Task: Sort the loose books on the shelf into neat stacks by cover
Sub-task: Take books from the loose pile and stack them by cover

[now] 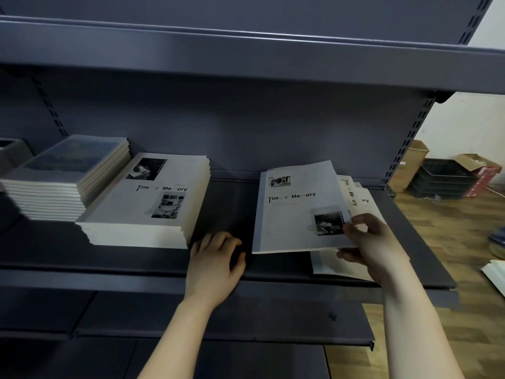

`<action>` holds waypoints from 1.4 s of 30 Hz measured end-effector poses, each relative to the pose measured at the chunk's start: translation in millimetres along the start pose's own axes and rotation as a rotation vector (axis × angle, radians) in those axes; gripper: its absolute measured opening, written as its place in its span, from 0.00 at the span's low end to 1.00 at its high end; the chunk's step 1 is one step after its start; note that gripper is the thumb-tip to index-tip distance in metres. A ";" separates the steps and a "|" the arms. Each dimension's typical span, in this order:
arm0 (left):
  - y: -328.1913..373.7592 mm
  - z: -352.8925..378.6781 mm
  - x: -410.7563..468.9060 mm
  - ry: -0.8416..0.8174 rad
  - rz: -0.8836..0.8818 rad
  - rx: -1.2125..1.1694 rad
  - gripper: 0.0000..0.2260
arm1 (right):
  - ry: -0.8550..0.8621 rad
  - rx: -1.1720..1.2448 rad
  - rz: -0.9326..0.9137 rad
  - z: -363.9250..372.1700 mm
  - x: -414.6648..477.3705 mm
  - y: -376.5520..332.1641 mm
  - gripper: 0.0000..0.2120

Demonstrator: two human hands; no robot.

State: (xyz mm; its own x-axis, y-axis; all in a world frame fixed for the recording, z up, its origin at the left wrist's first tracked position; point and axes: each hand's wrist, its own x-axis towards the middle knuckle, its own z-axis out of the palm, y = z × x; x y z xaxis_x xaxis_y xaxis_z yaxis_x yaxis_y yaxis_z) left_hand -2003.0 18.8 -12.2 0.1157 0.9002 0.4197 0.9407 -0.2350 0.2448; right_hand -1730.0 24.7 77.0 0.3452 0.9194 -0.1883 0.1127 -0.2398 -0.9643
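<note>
Grey metal shelf (226, 203) holds book stacks (142, 203); wooden floor (437, 228) beside.

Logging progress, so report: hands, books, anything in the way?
Left hand idle on shelf, holding nothing. Right hand pinches top loose book, raised above scattered pile. Left hand sits between it and white stack.

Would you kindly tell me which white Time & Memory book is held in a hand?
The white paperback book pinched by the right hand; loose copies lie beneath, the neat stack sits left.
</note>
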 end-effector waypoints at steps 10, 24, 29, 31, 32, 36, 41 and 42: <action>-10.4 -24.3 -5.9 -0.097 0.043 -0.134 0.19 | 0.011 0.133 -0.023 20.2 -10.2 -5.1 0.05; -37.9 -114.1 -3.3 0.065 -0.438 -1.037 0.08 | -0.211 0.350 -0.051 95.3 -54.5 -30.9 0.05; -69.8 -131.5 -1.1 0.214 -0.469 -1.269 0.13 | -0.405 0.260 -0.049 129.6 -69.9 -38.7 0.08; -84.2 -136.6 -3.0 0.235 -0.422 -1.251 0.13 | -0.456 0.205 -0.053 142.4 -74.4 -36.5 0.11; -90.8 -139.1 -4.1 0.246 -0.403 -1.243 0.14 | -0.467 0.177 -0.061 147.9 -76.0 -35.1 0.12; -118.9 -145.9 -7.9 0.324 -0.378 -1.220 0.14 | -0.496 0.144 -0.083 171.0 -82.7 -33.2 0.16; -150.6 -151.3 -13.8 0.372 -0.392 -1.276 0.13 | -0.563 0.186 -0.120 196.3 -87.9 -38.5 0.16; -155.0 -153.3 -14.7 0.375 -0.389 -1.293 0.13 | -0.578 0.169 -0.135 200.5 -89.2 -40.1 0.17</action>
State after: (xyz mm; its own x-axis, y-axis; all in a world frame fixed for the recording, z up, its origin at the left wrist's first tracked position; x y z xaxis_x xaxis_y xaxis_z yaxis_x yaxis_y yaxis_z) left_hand -2199.4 -14.2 77.7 -0.3658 0.8827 0.2949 -0.0872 -0.3480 0.9334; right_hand -1952.1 14.8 95.1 -0.2278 0.9698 -0.0872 -0.0453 -0.1001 -0.9940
